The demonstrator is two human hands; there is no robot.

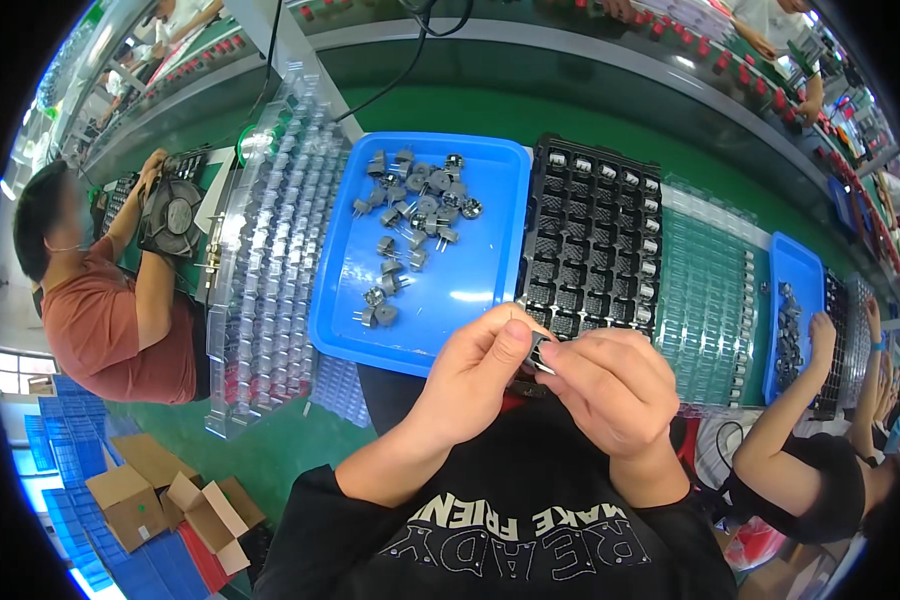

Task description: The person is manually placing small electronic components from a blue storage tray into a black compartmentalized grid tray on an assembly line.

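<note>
Close to my chest, my left hand [478, 368] and my right hand [615, 388] meet, thumbs and fingers pinched around one small grey plug part [538, 352] with a shiny metal piece. Fingers cover most of it. Just beyond my left hand is a blue tray [345, 300] holding several loose grey round plug parts [428, 205] with metal pins, lying in a jumble. Beside it on the right is a black compartment tray [592, 230]; metallic parts sit in its far row and right-hand column, and its other pockets show a textured bottom.
Clear plastic trays [280, 230] are stacked at left, and more clear trays [705, 300] lie at right. A second blue tray [798, 262] stands farther right. Co-workers sit on both sides; a black fan [172, 215] is at left. Cardboard boxes [130, 500] lie on the floor.
</note>
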